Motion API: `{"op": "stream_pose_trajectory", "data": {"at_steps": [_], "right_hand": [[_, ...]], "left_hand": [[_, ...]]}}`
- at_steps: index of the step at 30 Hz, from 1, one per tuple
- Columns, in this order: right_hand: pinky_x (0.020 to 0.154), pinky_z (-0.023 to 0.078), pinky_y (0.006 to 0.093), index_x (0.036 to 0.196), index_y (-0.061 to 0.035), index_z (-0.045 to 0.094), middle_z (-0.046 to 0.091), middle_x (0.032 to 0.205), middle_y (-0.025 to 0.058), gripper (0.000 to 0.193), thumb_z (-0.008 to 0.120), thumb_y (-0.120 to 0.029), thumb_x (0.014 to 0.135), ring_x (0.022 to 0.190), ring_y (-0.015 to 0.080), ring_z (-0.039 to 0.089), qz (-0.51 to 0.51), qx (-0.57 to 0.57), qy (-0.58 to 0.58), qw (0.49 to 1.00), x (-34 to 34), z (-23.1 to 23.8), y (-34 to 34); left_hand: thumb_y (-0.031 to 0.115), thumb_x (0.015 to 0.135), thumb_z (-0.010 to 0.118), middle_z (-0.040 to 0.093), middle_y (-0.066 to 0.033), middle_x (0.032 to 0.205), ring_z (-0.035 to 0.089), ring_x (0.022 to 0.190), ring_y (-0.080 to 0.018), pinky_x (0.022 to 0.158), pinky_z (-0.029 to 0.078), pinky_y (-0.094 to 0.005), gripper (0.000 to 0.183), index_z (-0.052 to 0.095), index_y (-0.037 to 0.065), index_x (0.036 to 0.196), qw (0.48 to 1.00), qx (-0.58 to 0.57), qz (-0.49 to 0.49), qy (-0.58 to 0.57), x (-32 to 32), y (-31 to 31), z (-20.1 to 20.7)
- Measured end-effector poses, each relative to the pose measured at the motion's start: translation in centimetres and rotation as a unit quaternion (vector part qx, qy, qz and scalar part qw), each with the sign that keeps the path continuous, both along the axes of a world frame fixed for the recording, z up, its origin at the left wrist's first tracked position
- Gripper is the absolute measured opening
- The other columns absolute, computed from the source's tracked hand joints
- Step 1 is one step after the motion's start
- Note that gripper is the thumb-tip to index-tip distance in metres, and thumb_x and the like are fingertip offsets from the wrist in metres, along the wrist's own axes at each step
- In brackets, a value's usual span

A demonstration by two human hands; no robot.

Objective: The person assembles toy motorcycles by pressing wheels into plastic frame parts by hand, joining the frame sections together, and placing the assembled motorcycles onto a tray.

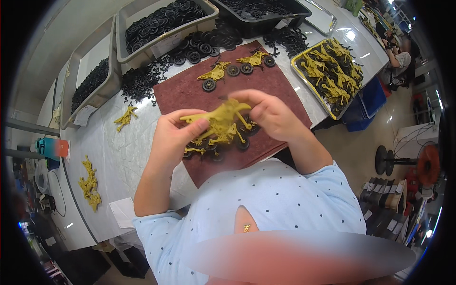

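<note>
My left hand (178, 135) pinches the rear of a yellow plastic toy motorcycle body (216, 116) between thumb and fingers, above a dark red mat (178, 90). At its front end is my right hand (275, 116), with index finger and thumb closed on it; motion blurs the fingertips, and a small dark bit shows beside them. Under my hands lie more yellow motorcycle bodies (225, 137) with black wheels (242, 143), partly hidden. Two yellow toy motorcycles with black wheels, one on the left (214, 72) and one on the right (252, 59), stand toward the mat's far edge.
Grey bins hold black wheels (164, 21) and small black parts (90, 83); a dark bin (261, 23) stands beside them. Loose black parts (142, 83) lie in heaps. At right is a tray (304, 78) of yellow motorcycles. Yellow bodies (89, 183) lie at left.
</note>
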State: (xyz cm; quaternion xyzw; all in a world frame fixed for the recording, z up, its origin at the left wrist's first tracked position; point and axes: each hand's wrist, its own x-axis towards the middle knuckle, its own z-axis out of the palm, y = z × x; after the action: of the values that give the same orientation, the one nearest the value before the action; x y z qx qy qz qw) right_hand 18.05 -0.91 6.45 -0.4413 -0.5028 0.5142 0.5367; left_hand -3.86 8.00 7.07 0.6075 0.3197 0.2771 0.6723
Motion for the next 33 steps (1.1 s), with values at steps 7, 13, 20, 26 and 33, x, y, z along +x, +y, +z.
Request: {"op": "stream_pose_trajectory", "data": {"at_steps": [7,13,20,26,33], "right_hand": [[0.096,0.046,0.0352,0.128,-0.0029,0.055,0.046,0.139,0.0153,0.053,0.069,0.001,0.078,0.115,0.0252,0.056,-0.017,0.241,-0.306,0.921,1.1,-0.1,0.4],[0.087,0.049,0.0342,0.108,-0.0017,0.066,0.063,0.112,0.0130,0.042,0.076,0.001,0.067,0.100,0.0261,0.062,-0.070,0.283,-0.297,0.909,0.0,-1.2,1.0],[0.082,0.050,0.0346,0.107,-0.0018,0.064,0.065,0.104,0.0116,0.044,0.079,-0.001,0.065,0.097,0.0268,0.063,-0.099,0.274,-0.280,0.915,-0.7,-1.5,0.6],[0.081,0.050,0.0364,0.107,-0.0016,0.062,0.065,0.102,0.0112,0.043,0.079,-0.004,0.068,0.095,0.0282,0.062,-0.078,0.300,-0.250,0.917,-1.7,-2.1,0.7],[0.079,0.049,0.0371,0.104,-0.0011,0.060,0.065,0.099,0.0110,0.037,0.077,-0.007,0.072,0.092,0.0283,0.061,-0.100,0.301,-0.221,0.922,-2.6,-2.7,0.1]], "left_hand": [[0.023,0.094,0.061,0.068,-0.0133,0.093,0.067,0.077,-0.0174,0.070,0.057,-0.0274,0.031,0.063,-0.006,0.103,0.947,-0.281,-0.082,-0.134,0.0,0.8,-1.1],[0.035,0.098,0.053,0.063,-0.0134,0.108,0.063,0.097,-0.0180,0.080,0.053,-0.0303,0.040,0.061,-0.001,0.114,0.973,-0.192,-0.047,-0.119,0.6,0.0,-0.7],[0.018,0.071,0.078,0.064,-0.0068,0.111,0.057,0.110,-0.0238,0.091,0.039,-0.0388,0.048,0.063,0.007,0.115,0.817,0.576,0.006,0.025,0.6,-0.1,-0.3],[0.005,0.061,0.078,0.067,-0.0048,0.093,0.065,0.087,-0.0196,0.076,0.038,-0.0342,0.040,0.069,0.005,0.100,0.823,0.564,0.031,-0.061,1.4,-0.7,-2.0],[0.003,0.061,0.076,0.067,-0.0002,0.081,0.064,0.075,-0.0138,0.068,0.031,-0.0315,0.036,0.071,0.006,0.096,0.793,0.608,0.035,-0.030,1.2,-1.1,-1.1]]}}
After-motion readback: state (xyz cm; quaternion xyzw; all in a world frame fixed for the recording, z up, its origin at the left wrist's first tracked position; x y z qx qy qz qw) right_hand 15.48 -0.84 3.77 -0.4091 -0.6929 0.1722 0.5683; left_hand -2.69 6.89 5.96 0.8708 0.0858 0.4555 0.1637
